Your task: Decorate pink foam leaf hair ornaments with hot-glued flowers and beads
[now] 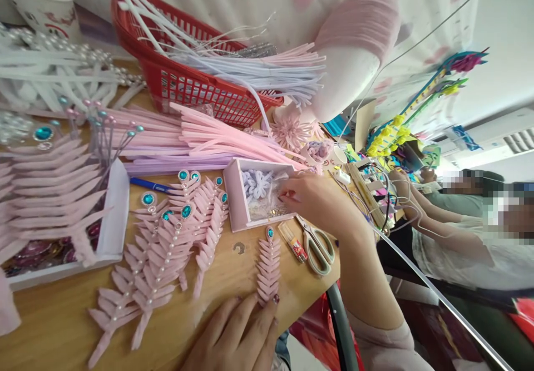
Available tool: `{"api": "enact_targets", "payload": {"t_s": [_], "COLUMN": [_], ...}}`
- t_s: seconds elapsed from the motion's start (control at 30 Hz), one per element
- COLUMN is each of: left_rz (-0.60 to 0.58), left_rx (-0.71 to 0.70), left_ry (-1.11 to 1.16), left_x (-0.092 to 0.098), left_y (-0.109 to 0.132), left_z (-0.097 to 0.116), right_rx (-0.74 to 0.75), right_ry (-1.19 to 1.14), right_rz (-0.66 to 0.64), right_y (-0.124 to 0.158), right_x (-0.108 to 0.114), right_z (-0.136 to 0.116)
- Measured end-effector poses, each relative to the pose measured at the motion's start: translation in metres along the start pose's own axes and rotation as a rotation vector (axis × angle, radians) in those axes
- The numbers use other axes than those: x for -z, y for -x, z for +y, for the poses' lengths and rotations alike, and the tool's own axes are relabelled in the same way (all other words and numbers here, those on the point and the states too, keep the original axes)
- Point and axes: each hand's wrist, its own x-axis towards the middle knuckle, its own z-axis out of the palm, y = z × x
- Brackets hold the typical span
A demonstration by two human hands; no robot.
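Placement and Storage in Fine Handwork

The left hand (237, 332) rests on the desk (225, 276), its fingers at the stem end of a single pink sprig (268, 271), presumably to steady it; whether they grip cannot be told. The right hand (311, 198) reaches into a small white box (236, 198), its fingers bent, any grip hidden. This box, seemingly set close for convenience, contains pale lilac loops (256, 183) and gold beads (273, 212). A red basket (162, 90) contains bundled pale stems (250, 73). A larger box (112, 215) contains dark gems (37, 254), partly hidden by fronds (58, 187).
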Motion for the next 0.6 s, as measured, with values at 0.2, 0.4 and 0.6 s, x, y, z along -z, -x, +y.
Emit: {"api": "enact_targets", "payload": {"t_s": [0.2, 0.4, 0.6], "left_rz": [-0.067, -0.122, -0.171], "left_rx": [0.036, 0.041, 0.068], "left_ry": [0.016, 0.033, 0.065], "left_x": [0.009, 0.013, 0.017], "left_y": [-0.005, -0.005, -0.007], "left_z": [0.003, 0.005, 0.007], "right_rx": [0.158, 0.048, 0.058], "right_ry": [-0.581, -0.829, -0.842], "right_rz": [0.566, 0.709, 0.694], "right_y": [0.07, 0.105, 0.104], "right_x": [-0.035, -0.112, -0.135], "right_z": [-0.016, -0.044, -0.05]}}
